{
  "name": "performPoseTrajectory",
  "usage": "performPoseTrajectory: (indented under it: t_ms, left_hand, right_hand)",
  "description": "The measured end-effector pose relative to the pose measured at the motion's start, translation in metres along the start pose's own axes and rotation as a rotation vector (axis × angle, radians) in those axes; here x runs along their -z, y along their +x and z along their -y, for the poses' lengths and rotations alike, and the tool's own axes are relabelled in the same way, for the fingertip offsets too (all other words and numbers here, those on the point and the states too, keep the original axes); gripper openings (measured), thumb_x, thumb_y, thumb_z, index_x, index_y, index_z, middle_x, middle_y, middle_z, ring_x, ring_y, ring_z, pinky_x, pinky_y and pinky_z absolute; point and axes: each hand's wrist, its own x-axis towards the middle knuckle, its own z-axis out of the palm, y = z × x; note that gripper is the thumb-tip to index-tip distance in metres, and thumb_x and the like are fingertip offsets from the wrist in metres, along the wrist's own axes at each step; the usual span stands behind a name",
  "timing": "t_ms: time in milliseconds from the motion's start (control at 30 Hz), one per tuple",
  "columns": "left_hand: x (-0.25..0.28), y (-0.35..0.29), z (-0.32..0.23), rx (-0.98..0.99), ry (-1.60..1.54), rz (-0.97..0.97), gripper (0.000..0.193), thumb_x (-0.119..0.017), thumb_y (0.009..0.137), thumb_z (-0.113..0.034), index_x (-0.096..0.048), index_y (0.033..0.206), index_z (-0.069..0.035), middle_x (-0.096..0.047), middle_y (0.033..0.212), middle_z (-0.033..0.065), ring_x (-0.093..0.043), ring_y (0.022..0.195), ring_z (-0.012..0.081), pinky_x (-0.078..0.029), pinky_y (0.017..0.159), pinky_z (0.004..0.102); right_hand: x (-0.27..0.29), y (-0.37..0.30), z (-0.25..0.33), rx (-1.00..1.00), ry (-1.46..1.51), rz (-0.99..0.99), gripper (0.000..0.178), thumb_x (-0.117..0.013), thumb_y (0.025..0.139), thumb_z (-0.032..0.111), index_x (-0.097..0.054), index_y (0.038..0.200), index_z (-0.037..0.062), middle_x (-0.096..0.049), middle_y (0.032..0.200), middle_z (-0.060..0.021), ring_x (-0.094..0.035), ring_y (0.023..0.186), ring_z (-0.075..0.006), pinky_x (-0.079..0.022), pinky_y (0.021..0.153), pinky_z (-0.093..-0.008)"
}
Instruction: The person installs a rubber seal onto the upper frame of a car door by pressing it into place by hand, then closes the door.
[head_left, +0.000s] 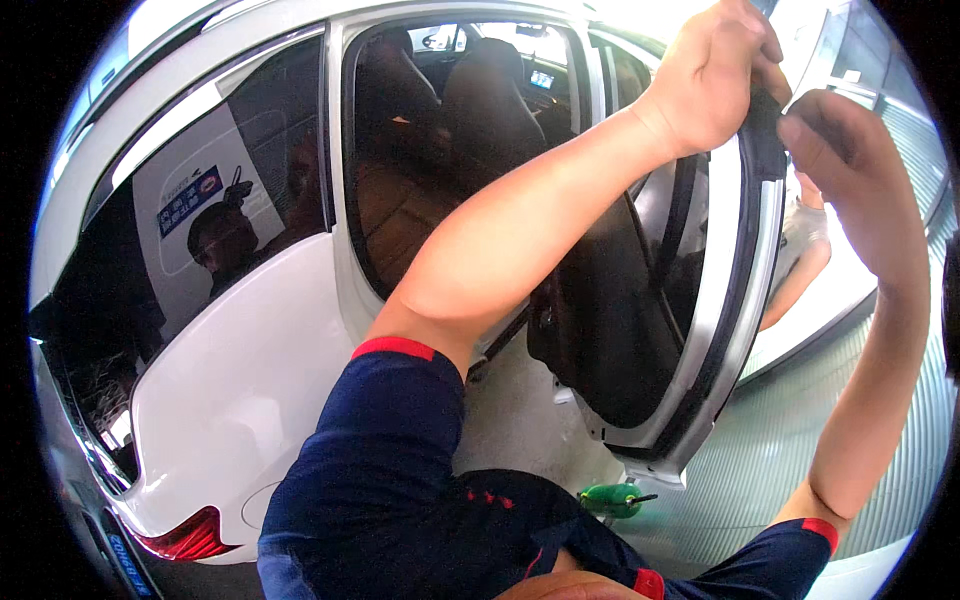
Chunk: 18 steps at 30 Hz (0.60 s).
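An open rear door of a white car stands in front of me, its edge lined with a black seal. At the top corner of this door is my left hand, closed, with the fingers curled down over the far side. My right hand is closed too, just right of the same corner, thumb and fingertips pressed together next to the seal. What either hand pinches is hidden or too small to make out. My left forearm crosses in front of the door opening.
Dark seats show through the car's rear opening. A green bottle with a dark thin tip is low down below the door. Ribbed light flooring lies at the right. Beyond the door a bent forearm shows, possibly a reflection.
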Motion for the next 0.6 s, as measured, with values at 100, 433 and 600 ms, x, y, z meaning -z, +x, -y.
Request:
performPoseTrajectory:
  t_ms: [100, 433, 600]
  left_hand:
    - [0.004, 0.002, 0.003, -0.038, 0.089, 0.025, 0.038, -0.031, 0.111, -0.034, -0.051, 0.098, -0.005, -0.059, 0.079, 0.0059, -0.057, 0.071, 0.0129, -0.048, 0.068, 0.0288]
    - [-0.012, 0.002, -0.01, 0.156, 0.057, -0.095, 0.043, -0.034, 0.109, -0.039, -0.056, 0.098, -0.004, -0.06, 0.084, 0.0105, -0.06, 0.079, 0.0192, -0.049, 0.069, 0.0357]
    - [0.008, 0.0, 0.002, -0.053, 0.251, 0.003, 0.042, -0.032, 0.105, -0.033, -0.059, 0.099, -0.002, -0.064, 0.084, 0.0127, -0.061, 0.079, 0.0216, -0.048, 0.072, 0.0334]
  right_hand:
    - [-0.003, 0.001, -0.005, 0.023, 0.048, -0.013, 0.028, -0.071, 0.098, 0.029, -0.069, 0.1, 0.0006, -0.059, 0.077, -0.0011, -0.054, 0.074, -0.0102, -0.044, 0.072, -0.0276]
    - [0.005, -0.003, 0.003, 0.036, 0.035, 0.017, 0.025, -0.068, 0.1, 0.022, -0.065, 0.087, 0.0006, -0.055, 0.074, 0.0006, -0.051, 0.071, -0.0085, -0.042, 0.066, -0.027]
    - [0.006, -0.006, 0.01, 0.051, -0.005, -0.026, 0.036, -0.07, 0.097, 0.033, -0.066, 0.086, -0.0014, -0.053, 0.069, -0.0034, -0.05, 0.067, -0.0118, -0.04, 0.064, -0.0314]
